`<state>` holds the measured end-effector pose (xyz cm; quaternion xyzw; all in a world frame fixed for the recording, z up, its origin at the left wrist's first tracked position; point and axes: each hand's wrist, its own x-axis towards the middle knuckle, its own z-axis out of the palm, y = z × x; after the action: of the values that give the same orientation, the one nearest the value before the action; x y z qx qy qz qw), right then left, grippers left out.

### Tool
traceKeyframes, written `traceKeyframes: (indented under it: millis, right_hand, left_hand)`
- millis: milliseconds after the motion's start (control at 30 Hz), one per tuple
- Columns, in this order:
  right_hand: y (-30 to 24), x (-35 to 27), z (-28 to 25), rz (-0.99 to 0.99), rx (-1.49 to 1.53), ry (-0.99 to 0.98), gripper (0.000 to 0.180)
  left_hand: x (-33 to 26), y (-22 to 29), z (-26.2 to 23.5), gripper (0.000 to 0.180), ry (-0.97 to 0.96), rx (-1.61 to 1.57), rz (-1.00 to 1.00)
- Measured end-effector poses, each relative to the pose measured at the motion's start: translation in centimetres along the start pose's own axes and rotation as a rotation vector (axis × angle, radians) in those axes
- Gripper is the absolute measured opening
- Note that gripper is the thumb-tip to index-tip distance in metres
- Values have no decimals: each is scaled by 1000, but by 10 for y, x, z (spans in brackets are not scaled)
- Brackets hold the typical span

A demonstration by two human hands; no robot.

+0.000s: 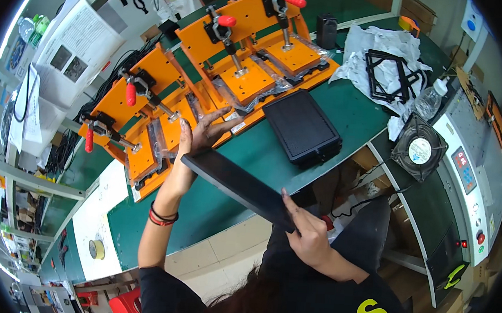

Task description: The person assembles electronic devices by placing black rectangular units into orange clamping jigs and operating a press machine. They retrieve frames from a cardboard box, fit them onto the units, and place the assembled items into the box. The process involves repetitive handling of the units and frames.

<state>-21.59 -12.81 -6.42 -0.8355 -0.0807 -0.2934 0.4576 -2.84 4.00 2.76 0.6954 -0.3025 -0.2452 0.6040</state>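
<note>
Black flat panel [237,186] held tilted above the worktop [224,213] front edge: left hand [197,136] clasps its upper end, right hand [307,233] its lower, w/ both steadying it edge-on beside orange clamp jigs [209,89].

Hard to tell how the left hand [197,138] grips the long black panel [238,188], since the panel covers its palm. Near end of the panel hidden under the right hand [310,237]. Up past the panel, behind the orange clamp jigs [210,78], only part of another person, cut off by the top edge. Left of the panel, paper sheets [75,42] with print too small to make out.
</note>
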Motion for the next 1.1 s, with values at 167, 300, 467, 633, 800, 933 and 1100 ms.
traceKeyframes:
  millis: [167,300,467,633,800,933,1100]
  right_hand:
    - [15,19,-28,-130,-265,171,64]
    - [41,41,-43,-332,-506,270,55]
    - [58,58,-50,-286,-644,242,56]
    - [61,79,-56,-186,-585,377,57]
    - [65,101,-53,-62,-644,447,20]
    - [70,105,-37,59,-653,428,27]
    - [77,90,-4,161,-628,382,29]
  left_hand:
    - [64,5,14,96,-208,-364,208]
    - [132,0,26,93,-419,-797,79]
    - [198,-12,39,94,-623,-762,-84]
    - [205,-16,36,93,-554,-1055,56]
    - [190,-22,27,84,-264,-335,278]
    - [188,-33,13,81,-186,-195,153]
    - [199,-52,3,80,-262,1,48]
